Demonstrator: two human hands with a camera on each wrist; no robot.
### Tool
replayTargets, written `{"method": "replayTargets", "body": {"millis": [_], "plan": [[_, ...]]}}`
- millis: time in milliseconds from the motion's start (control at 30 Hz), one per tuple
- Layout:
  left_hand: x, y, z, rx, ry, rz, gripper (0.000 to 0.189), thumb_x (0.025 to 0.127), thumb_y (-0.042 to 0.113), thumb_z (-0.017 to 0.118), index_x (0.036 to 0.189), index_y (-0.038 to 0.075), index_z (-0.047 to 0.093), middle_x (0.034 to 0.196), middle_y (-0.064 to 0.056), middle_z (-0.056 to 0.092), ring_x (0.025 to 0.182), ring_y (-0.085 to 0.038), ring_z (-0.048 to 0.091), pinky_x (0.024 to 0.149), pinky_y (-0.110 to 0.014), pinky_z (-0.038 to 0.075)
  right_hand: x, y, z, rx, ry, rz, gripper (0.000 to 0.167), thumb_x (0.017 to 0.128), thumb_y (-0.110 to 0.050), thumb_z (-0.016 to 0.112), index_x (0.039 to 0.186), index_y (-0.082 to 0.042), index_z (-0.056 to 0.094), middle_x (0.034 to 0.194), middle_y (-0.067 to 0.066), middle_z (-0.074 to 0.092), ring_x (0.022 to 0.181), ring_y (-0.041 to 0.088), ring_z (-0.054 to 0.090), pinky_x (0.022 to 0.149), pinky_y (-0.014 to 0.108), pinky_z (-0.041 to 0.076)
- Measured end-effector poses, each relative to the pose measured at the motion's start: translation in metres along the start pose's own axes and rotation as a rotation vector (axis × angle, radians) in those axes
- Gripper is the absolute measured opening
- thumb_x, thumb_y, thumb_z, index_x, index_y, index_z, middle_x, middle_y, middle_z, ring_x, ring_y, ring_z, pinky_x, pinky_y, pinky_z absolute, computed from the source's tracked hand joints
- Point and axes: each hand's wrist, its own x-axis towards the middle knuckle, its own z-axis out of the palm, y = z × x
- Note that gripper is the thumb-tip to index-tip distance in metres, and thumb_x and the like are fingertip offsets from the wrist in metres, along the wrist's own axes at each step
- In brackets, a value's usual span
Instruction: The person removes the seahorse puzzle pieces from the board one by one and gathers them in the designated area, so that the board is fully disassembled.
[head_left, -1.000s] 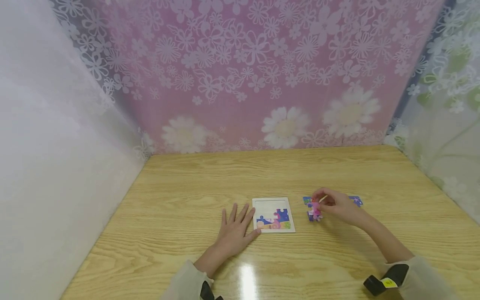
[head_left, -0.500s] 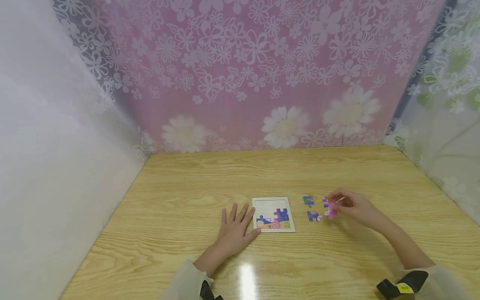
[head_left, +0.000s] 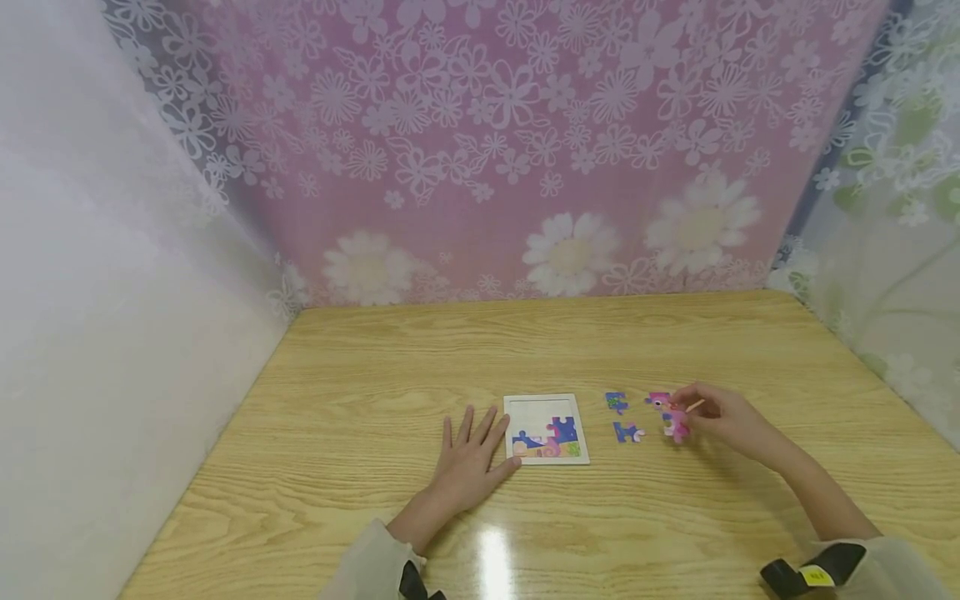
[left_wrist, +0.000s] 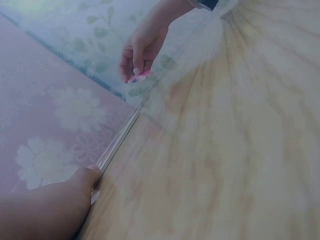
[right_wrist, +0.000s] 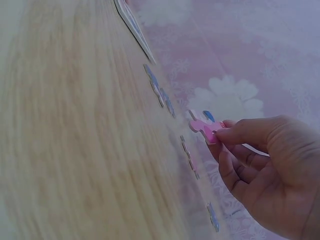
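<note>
My right hand [head_left: 731, 423] pinches a pink jigsaw piece [head_left: 677, 427] between thumb and fingertips, held above the table in the right wrist view. Close to it lies another pink piece [head_left: 659, 401] with an eye printed on it. Two mostly blue pieces, an upper one [head_left: 616, 402] and a lower one [head_left: 626, 432], lie farther left. My left hand [head_left: 467, 473] rests with spread fingers at the left side of a white puzzle tray [head_left: 536, 412], its thumb on the lower left edge. Several joined pieces [head_left: 564, 431] fill the tray's lower part.
A wooden table [head_left: 390, 358] carries everything. A pink flowered curtain [head_left: 465, 167] stands behind it, with a white wall [head_left: 112, 292] on the left and pale flowered cloth [head_left: 900, 275] on the right. One blue piece [right_wrist: 213, 217] lies near my right hand.
My right hand has moved right with the pink piece, away from the blue pieces, uncovering them and the piece with the eye. My left hand and the tray have stayed put.
</note>
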Motion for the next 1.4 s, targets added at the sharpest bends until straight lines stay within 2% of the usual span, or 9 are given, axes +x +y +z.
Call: {"method": "replayTargets", "body": {"millis": [233,400,633,867,1200,1400], "plan": [[0.0,-0.001,0.001,0.003,0.0,-0.002,0.068,0.092,0.06,0.03,0.146,0.019,0.027,0.15,-0.005,0.019,0.136,-0.035,0.006,0.102,-0.059,-0.001,-0.001,0.011,0.0,0.021,-0.049,0.088,0.022,0.089,-0.001,0.059,0.11,0.003,0.057,0.102,0.016,0.06,0.08,0.011,0.058,0.059,0.027,0.049],[0.0,0.001,-0.001,0.004,-0.007,-0.007,0.068,0.092,0.06,0.031,0.146,0.019,0.027,0.15,-0.005,0.019,0.136,-0.035,0.006,0.102,-0.059,-0.001,0.0,0.019,0.002,0.014,-0.064,0.12,0.022,0.088,-0.002,0.059,0.11,0.003,0.058,0.101,0.015,0.059,0.077,0.01,0.056,0.055,0.026,0.046],[-0.001,0.001,-0.003,-0.004,-0.008,-0.005,0.067,0.093,0.059,0.032,0.146,0.018,0.028,0.15,-0.005,0.02,0.136,-0.035,0.006,0.102,-0.06,-0.001,-0.001,0.026,0.004,-0.078,-0.042,0.079,0.02,0.088,-0.004,0.06,0.107,0.0,0.062,0.095,0.005,0.061,0.082,0.008,0.055,0.068,0.025,0.047],[0.0,0.0,0.0,-0.004,-0.015,-0.008,0.068,0.092,0.06,0.03,0.147,0.02,0.026,0.151,-0.004,0.018,0.136,-0.034,0.005,0.102,-0.059,-0.002,-0.002,0.031,0.008,-0.113,-0.011,0.007,0.018,0.085,0.002,0.062,0.102,-0.001,0.064,0.088,-0.001,0.06,0.077,0.005,0.054,0.064,0.023,0.047],[0.0,0.0,0.0,0.01,-0.015,-0.008,0.068,0.092,0.061,0.029,0.147,0.02,0.026,0.151,-0.004,0.018,0.136,-0.034,0.005,0.102,-0.059,-0.002,-0.003,0.03,0.01,-0.117,-0.007,0.011,0.016,0.087,-0.001,0.061,0.103,0.0,0.065,0.086,0.006,0.058,0.074,0.007,0.049,0.061,0.023,0.044],[0.0,0.0,-0.001,-0.004,-0.009,-0.004,0.068,0.092,0.06,0.031,0.146,0.019,0.027,0.151,-0.005,0.018,0.136,-0.035,0.006,0.102,-0.059,-0.001,-0.004,0.032,0.012,-0.13,0.0,0.015,0.017,0.087,0.0,0.06,0.103,-0.001,0.065,0.087,0.001,0.058,0.075,0.006,0.049,0.062,0.023,0.044]]}}
